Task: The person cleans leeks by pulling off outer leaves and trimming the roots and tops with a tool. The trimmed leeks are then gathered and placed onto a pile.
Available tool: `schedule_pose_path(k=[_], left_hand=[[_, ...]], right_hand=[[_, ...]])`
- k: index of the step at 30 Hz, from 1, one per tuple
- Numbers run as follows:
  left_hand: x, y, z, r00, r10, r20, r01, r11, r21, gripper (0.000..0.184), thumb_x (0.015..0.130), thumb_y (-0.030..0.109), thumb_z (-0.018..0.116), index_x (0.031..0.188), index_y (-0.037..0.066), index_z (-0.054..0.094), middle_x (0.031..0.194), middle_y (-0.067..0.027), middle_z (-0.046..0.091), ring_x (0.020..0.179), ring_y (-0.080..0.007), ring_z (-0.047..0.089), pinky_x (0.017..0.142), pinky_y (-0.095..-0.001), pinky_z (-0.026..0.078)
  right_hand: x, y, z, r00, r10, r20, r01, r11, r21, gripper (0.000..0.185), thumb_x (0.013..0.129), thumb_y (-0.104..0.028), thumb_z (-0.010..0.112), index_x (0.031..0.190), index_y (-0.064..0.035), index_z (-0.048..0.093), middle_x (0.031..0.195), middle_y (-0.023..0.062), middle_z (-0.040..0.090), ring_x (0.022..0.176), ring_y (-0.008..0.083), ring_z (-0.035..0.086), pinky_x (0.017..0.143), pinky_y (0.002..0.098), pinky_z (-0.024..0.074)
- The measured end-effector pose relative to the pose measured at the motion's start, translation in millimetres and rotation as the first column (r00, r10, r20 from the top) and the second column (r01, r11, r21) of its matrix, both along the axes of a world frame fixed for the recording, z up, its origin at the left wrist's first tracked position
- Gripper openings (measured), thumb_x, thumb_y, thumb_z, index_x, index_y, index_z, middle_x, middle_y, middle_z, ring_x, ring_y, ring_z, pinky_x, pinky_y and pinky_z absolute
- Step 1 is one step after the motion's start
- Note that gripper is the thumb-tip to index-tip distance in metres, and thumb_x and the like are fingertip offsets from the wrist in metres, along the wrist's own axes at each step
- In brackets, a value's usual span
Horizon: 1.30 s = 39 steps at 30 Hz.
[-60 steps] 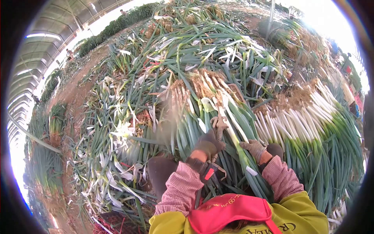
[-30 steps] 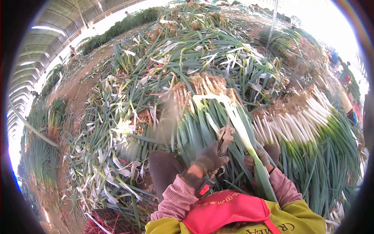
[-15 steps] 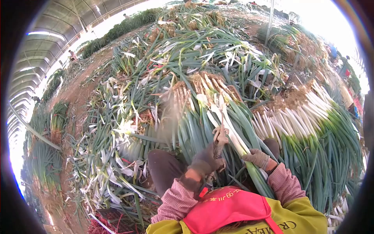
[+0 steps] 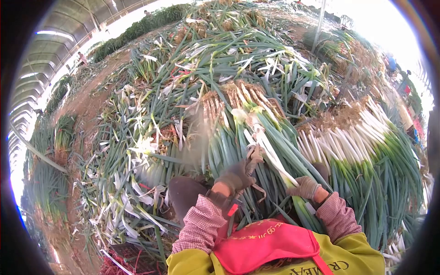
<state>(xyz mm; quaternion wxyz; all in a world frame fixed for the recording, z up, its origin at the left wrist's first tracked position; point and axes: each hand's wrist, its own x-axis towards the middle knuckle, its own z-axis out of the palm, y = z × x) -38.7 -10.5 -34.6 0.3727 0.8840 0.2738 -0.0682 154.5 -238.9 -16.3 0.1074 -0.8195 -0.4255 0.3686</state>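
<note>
The gloved right hand has its grip closed around a long green onion, whose white stalk slants up and leftward. The gloved left hand is beside it, fingers near the stalk; whether its grip is clenched or holding something, I cannot tell. Beneath and beyond lie untrimmed onions, roots pointing away. To the right is a row of white-stalked onions.
</note>
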Motion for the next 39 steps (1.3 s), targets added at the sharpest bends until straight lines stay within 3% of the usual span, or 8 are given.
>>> schedule_pose_path(k=[12, 17, 19, 20, 26, 31, 35, 39], left_hand=[[-7.7, -10.0, -12.4, 0.918, 0.348, 0.188, -0.345, 0.937, -0.049, 0.068, 0.071, 0.036, 0.072, 0.127, 0.007, 0.045, 0.112, -0.0209, 0.061, 0.106, -0.0376, 0.058, 0.091, -0.0416, 0.044], [-18.4, -5.7, -8.5, 0.687, 0.569, 0.451, -0.563, 0.810, -0.164, 0.062, 0.072, 0.033, 0.072, 0.123, 0.006, 0.050, 0.101, -0.0191, 0.064, 0.093, -0.0322, 0.063, 0.082, -0.0389, 0.048], [-40.4, 4.7, 1.4, 0.413, 0.820, 0.396, -0.585, 0.572, -0.575, 0.057, 0.072, 0.029, 0.072, 0.121, 0.006, 0.053, 0.095, -0.0166, 0.064, 0.086, -0.0286, 0.063, 0.077, -0.0376, 0.049], [-53.0, 12.2, 3.4, 0.273, 0.911, 0.308, -0.531, 0.409, -0.742, 0.055, 0.072, 0.027, 0.072, 0.120, 0.006, 0.054, 0.093, -0.0154, 0.065, 0.082, -0.0268, 0.064, 0.075, -0.0369, 0.050], [-64.8, 14.7, -3.7, 0.719, 0.538, 0.441, -0.531, 0.834, -0.150, 0.055, 0.070, 0.026, 0.074, 0.117, 0.004, 0.055, 0.092, -0.0156, 0.065, 0.083, -0.0261, 0.064, 0.073, -0.0378, 0.050], [-41.9, 9.9, -37.1, 0.818, 0.552, 0.161, -0.530, 0.833, -0.158, 0.080, 0.067, 0.040, 0.075, 0.132, 0.007, 0.044, 0.114, -0.0206, 0.061, 0.105, -0.0359, 0.060, 0.088, -0.0401, 0.047], [-43.7, 16.0, -34.4, 0.800, 0.581, 0.146, -0.548, 0.808, -0.217, 0.083, 0.066, 0.039, 0.076, 0.134, 0.006, 0.042, 0.121, -0.0208, 0.057, 0.110, -0.0350, 0.056, 0.093, -0.0397, 0.044], [-39.9, 16.8, -49.9, 0.809, 0.512, 0.290, -0.495, 0.859, -0.135, 0.078, 0.068, 0.038, 0.076, 0.130, 0.007, 0.042, 0.115, -0.0218, 0.059, 0.107, -0.0385, 0.057, 0.093, -0.0435, 0.044]], right_hand=[[-4.4, 18.1, 30.8, 0.997, 0.030, -0.078, -0.022, 0.995, 0.097, 0.046, 0.075, -0.041, 0.072, 0.094, 0.0011, 0.066, 0.073, 0.0151, 0.066, 0.070, 0.0235, 0.064, 0.069, 0.0353, 0.0496], [19.4, 24.5, 35.4, 0.917, -0.025, -0.398, 0.115, 0.972, 0.205, 0.042, 0.073, -0.037, 0.075, 0.082, 0.0027, 0.065, 0.070, 0.0108, 0.067, 0.066, 0.0208, 0.063, 0.062, 0.0300, 0.0476], [19.7, 38.0, 69.2, 0.993, 0.059, -0.105, -0.041, 0.985, 0.166, 0.041, 0.072, -0.038, 0.077, 0.081, 0.0003, 0.064, 0.067, 0.0081, 0.067, 0.060, 0.0183, 0.062, 0.056, 0.0269, 0.0482], [24.3, 39.6, 87.0, 0.916, -0.167, -0.366, 0.264, 0.936, 0.231, 0.040, 0.073, -0.038, 0.077, 0.083, -0.0014, 0.065, 0.067, 0.0077, 0.066, 0.058, 0.0168, 0.062, 0.055, 0.0274, 0.0497], [82.8, 86.1, 128.9, 0.741, -0.229, -0.631, 0.592, 0.665, 0.455, 0.035, 0.077, -0.037, 0.073, 0.090, -0.0055, 0.065, 0.065, 0.0018, 0.061, 0.047, 0.0121, 0.056, 0.045, 0.0244, 0.0491], [64.5, 168.4, 101.6, 0.848, -0.482, -0.220, 0.518, 0.842, 0.153, 0.033, 0.080, -0.034, 0.068, 0.088, -0.0027, 0.063, 0.070, 0.0038, 0.058, 0.049, 0.0115, 0.052, 0.048, 0.0264, 0.0494], [70.0, 211.0, -3.3, 0.969, -0.058, 0.239, 0.086, 0.990, -0.108, 0.067, 0.078, -0.047, 0.067, 0.117, 0.0060, 0.058, 0.126, 0.0272, 0.053, 0.112, 0.0316, 0.057, 0.098, 0.0375, 0.0423], [37.5, 183.0, -42.4, 0.875, 0.098, 0.474, -0.115, 0.993, 0.008, 0.066, 0.075, -0.050, 0.068, 0.109, 0.0067, 0.061, 0.112, 0.0252, 0.059, 0.103, 0.0340, 0.059, 0.093, 0.0368, 0.0432]])
